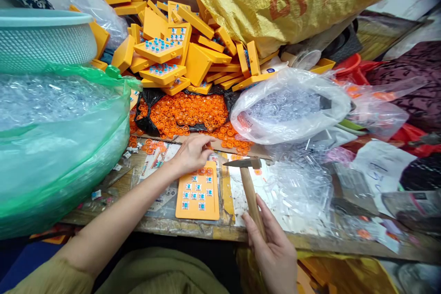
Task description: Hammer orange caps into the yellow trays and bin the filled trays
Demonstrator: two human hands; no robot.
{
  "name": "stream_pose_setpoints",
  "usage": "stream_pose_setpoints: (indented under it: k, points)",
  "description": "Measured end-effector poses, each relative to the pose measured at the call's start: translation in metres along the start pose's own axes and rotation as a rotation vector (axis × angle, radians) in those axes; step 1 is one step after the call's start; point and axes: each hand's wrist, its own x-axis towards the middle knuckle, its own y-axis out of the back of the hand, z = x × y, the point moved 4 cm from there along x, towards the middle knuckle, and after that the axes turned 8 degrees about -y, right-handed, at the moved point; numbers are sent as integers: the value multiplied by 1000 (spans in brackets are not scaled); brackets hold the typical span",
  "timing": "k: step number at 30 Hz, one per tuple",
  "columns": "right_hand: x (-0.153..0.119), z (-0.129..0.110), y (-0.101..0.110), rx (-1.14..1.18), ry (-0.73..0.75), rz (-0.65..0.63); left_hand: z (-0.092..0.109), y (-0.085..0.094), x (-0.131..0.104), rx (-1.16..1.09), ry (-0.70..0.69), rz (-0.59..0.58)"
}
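An orange plastic tray (198, 204) with several small blue-and-white parts seated in it lies on the bench in front of me. My left hand (191, 152) rests at the tray's far edge, its fingers pinched together beside the loose orange caps (188, 112); whether a cap is between them I cannot tell. My right hand (274, 250) grips the wooden handle of a small hammer (248, 177), whose metal head hovers just right of the tray's top corner.
A heap of orange trays (172, 48) fills the back. A green bag of clear plastic pieces (58, 147) and a teal basket (41, 36) stand left. A clear bag of transparent parts (289, 108) and a yellow sack (292, 0) sit right.
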Motion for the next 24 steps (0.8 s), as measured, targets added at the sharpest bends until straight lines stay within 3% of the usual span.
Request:
stream_pose_setpoints:
  k: [5, 11, 14, 18, 21, 24]
  points:
    - [-10, -14, 9, -159, 277, -6, 38, 1, -49, -62, -154, 57]
    - [-16, -32, 9, -243, 507, -82, 38, -15, -67, 21, -152, 176]
    - [-18, -38, 6, -292, 542, -151, 36, -16, -69, 37, -168, 268]
    - [-19, -42, 12, -258, 582, -38, 35, -18, -72, 62, -183, 309]
    - [-18, -38, 9, -325, 586, -142, 35, -22, -74, 93, -168, 302]
    - [-14, -27, 5, -342, 489, -205, 33, -22, -73, 77, -135, 289]
